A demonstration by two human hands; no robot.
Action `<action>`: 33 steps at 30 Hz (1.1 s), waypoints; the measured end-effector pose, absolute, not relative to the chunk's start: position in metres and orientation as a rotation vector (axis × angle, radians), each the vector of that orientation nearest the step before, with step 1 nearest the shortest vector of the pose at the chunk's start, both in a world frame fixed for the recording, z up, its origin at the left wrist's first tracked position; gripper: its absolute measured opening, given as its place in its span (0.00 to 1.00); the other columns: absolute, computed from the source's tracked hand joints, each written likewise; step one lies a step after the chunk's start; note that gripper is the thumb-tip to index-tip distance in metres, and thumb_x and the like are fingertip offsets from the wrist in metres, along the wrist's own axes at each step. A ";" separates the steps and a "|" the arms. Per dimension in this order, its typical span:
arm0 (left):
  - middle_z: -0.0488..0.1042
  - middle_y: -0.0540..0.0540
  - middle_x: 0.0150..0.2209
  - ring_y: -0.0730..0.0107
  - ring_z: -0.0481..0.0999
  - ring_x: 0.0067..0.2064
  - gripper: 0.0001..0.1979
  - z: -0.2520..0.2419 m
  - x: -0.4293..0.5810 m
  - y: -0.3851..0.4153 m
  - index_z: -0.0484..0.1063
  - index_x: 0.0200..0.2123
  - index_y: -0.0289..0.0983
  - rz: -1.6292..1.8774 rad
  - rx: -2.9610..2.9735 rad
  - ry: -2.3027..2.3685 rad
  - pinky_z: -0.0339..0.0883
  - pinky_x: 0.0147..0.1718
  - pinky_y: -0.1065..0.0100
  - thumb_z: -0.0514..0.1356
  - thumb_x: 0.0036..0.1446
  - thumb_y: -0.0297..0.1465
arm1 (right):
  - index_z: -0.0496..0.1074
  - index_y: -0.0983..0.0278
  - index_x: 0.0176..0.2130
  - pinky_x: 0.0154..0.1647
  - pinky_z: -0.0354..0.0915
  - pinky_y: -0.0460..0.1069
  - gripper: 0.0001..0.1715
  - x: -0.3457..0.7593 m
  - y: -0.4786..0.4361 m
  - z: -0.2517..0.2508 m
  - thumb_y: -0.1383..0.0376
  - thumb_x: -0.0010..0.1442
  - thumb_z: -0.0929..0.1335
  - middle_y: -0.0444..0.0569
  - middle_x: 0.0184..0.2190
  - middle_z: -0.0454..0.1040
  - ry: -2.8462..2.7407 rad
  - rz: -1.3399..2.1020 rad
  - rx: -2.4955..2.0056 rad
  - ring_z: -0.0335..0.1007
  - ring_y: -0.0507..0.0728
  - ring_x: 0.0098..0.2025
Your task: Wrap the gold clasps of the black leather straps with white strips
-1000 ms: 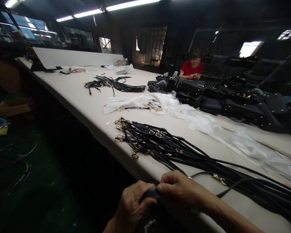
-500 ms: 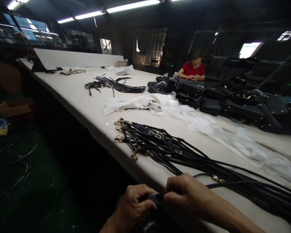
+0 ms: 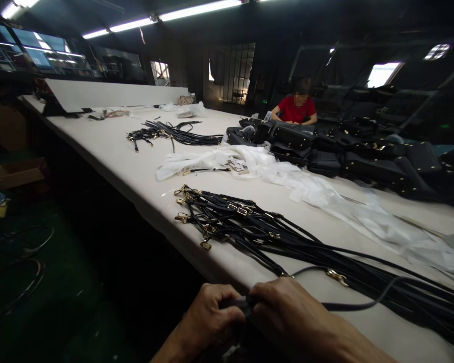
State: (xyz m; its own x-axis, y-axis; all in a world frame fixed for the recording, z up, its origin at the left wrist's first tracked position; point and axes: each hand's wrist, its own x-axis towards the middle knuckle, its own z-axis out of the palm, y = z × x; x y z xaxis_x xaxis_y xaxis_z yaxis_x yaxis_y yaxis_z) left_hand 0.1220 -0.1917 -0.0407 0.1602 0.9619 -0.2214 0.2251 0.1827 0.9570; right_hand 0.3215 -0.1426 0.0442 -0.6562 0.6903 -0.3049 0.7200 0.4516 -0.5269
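Note:
My left hand [image 3: 208,320] is closed in a pinch, thumb on top, around a dark strap end [image 3: 245,303] with a greyish, filmy look. Right beside it, my right hand [image 3: 287,315] grips the same piece with curled fingers; its fingertips are partly hidden. A black strap [image 3: 350,306] runs out from behind my right hand and bends back toward the pile. Just beyond my hands, a pile of black straps [image 3: 257,227] with gold buckles and clasps lies along the table's near edge. One gold clasp [image 3: 336,277] rests close to my right hand.
On the pale table [image 3: 109,136] lie a second bundle of black straps [image 3: 181,133], crumpled white wrapping [image 3: 257,161] and many black bags [image 3: 374,164]. A person in a red top [image 3: 297,108] is across the table. A cardboard box [image 3: 17,172] sits at the left.
My hands have drawn closer together on the strap, and the right has turned its knuckles upward. The loose strap behind it now bows higher. The person across leans lower.

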 end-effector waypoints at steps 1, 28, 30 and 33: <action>0.79 0.49 0.25 0.69 0.73 0.28 0.06 -0.041 0.122 -0.191 0.82 0.29 0.33 0.800 1.271 1.305 0.62 0.26 0.73 0.64 0.46 0.24 | 0.78 0.61 0.35 0.32 0.58 0.45 0.12 0.321 -0.144 0.044 0.69 0.58 0.65 0.46 0.29 0.79 2.628 -1.047 1.284 0.72 0.54 0.32; 0.83 0.42 0.35 0.62 0.80 0.36 0.10 -0.041 0.127 -0.191 0.82 0.41 0.36 0.885 1.773 1.126 0.69 0.37 0.69 0.65 0.55 0.27 | 0.77 0.64 0.30 0.22 0.51 0.42 0.07 0.342 -0.136 0.030 0.63 0.55 0.70 0.41 0.22 0.73 2.299 -1.538 1.551 0.65 0.50 0.25; 0.83 0.39 0.37 0.61 0.80 0.38 0.10 -0.041 0.127 -0.191 0.81 0.44 0.36 0.993 1.934 1.121 0.70 0.40 0.67 0.62 0.60 0.30 | 0.77 0.65 0.31 0.21 0.53 0.42 0.07 0.348 -0.131 0.035 0.65 0.55 0.68 0.41 0.22 0.72 2.233 -1.679 1.505 0.64 0.50 0.24; 0.82 0.41 0.34 0.63 0.80 0.36 0.10 -0.043 0.132 -0.191 0.81 0.40 0.37 1.013 1.839 1.114 0.69 0.38 0.69 0.61 0.62 0.34 | 0.77 0.64 0.28 0.21 0.51 0.43 0.08 0.346 -0.133 0.038 0.65 0.55 0.68 0.40 0.20 0.70 2.393 -1.466 1.519 0.62 0.50 0.24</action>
State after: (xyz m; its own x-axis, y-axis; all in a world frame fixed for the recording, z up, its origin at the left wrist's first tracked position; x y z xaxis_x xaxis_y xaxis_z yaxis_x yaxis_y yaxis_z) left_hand 0.1317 -0.1908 -0.0428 0.3091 0.9193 0.2436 0.3293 -0.3438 0.8794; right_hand 0.3456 -0.1335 0.0381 -0.5461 0.7361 -0.4000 0.6906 0.1253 -0.7123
